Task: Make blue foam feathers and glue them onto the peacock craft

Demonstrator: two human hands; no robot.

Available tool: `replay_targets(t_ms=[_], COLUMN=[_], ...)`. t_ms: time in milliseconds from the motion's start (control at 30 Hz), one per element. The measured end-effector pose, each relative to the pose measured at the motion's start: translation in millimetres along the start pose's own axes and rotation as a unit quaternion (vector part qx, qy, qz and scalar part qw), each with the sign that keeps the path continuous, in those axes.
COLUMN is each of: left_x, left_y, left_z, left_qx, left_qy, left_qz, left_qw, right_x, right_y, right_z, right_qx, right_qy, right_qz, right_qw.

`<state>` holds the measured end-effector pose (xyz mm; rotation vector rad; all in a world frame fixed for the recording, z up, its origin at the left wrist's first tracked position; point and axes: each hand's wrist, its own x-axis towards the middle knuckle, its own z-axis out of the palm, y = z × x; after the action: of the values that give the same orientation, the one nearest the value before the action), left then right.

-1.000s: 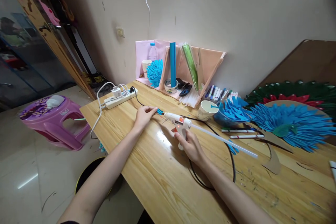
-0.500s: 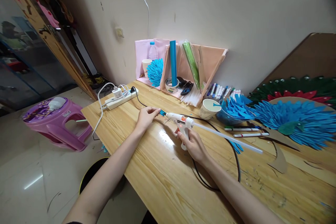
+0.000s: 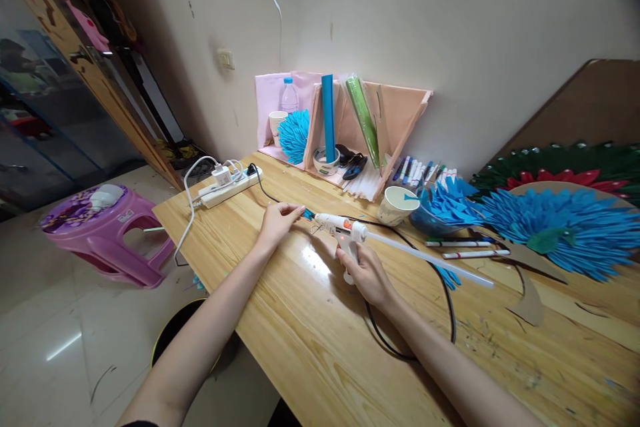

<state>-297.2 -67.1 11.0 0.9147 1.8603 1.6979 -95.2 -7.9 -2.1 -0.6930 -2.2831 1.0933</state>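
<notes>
My right hand [image 3: 369, 273] is wrapped round the handle of a white glue gun [image 3: 345, 228], its red light lit. A long clear glue stick [image 3: 435, 259] sticks out of the gun's back end. Between the thumb and fingers of my left hand [image 3: 279, 223] is a small blue petal-like piece [image 3: 309, 214], right at the gun's nozzle. Whether the nozzle touches the piece I cannot tell. The gun's black cord [image 3: 453, 307] loops over the wooden table [image 3: 310, 353].
A power strip [image 3: 230, 188] lies at the table's left corner. Behind stand a pink organizer [image 3: 400, 120], a paper cup [image 3: 397, 205] and a bowl of blue pieces [image 3: 425, 221]. Markers [image 3: 475, 254] and a large blue petal flower [image 3: 565, 227] lie right. A pink stool [image 3: 115, 240] stands left.
The view has shifted very slightly. Both hands, the glue gun and the blue piece keep nearly the same positions.
</notes>
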Motion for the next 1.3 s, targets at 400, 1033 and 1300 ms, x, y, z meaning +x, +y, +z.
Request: replay_targets(t_ms=[400, 1033, 1300], left_x=[0.2, -1.5, -0.9], left_y=[1.0, 0.8, 1.6], left_z=[-0.8, 2.3, 2.1], left_qx=[0.007, 0.029, 0.021], left_qy=[0.002, 0.001, -0.004], left_qz=[-0.007, -0.013, -0.010], left_qw=[1.000, 1.000, 1.000], right_x=[0.2, -1.5, -0.9], right_y=[-0.7, -2.1, -2.0], right_z=[-1.1, -3.0, -2.9], right_qx=[-0.011, 0.007, -0.013], right_qy=[0.000, -0.011, -0.004], right_qz=[0.010, 0.025, 0.012], right_qw=[1.000, 1.000, 1.000])
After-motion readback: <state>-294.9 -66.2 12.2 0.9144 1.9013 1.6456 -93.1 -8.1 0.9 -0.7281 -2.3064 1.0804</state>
